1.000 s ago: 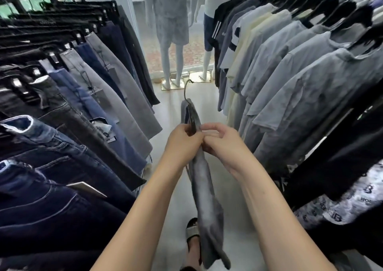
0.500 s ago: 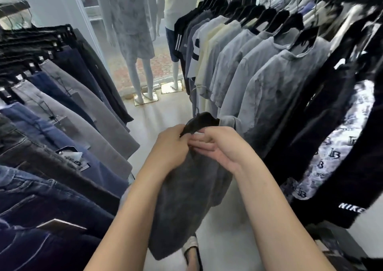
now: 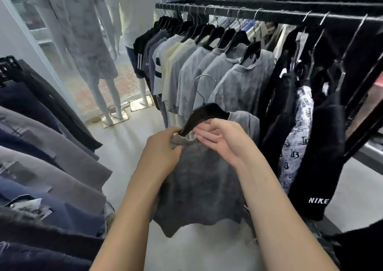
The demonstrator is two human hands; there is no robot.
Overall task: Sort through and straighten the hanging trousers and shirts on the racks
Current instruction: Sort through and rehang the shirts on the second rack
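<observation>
Head view: my left hand [image 3: 163, 146] and right hand [image 3: 223, 140], close together at centre, both pinch the collar of a grey shirt [image 3: 199, 187] whose black hanger [image 3: 205, 113] pokes from the neckline, hook off the rail. The shirt rack [image 3: 269, 13] at 1 o'clock and the trousers [image 3: 51, 146] at 9 o'clock hang fairly even. I judge this shirt needs seating and rehanging, with more to check.

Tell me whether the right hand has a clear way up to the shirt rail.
Probably yes: the right hand pinches the grey shirt at its collar, below the rail, and nothing seems to stand between them.
</observation>
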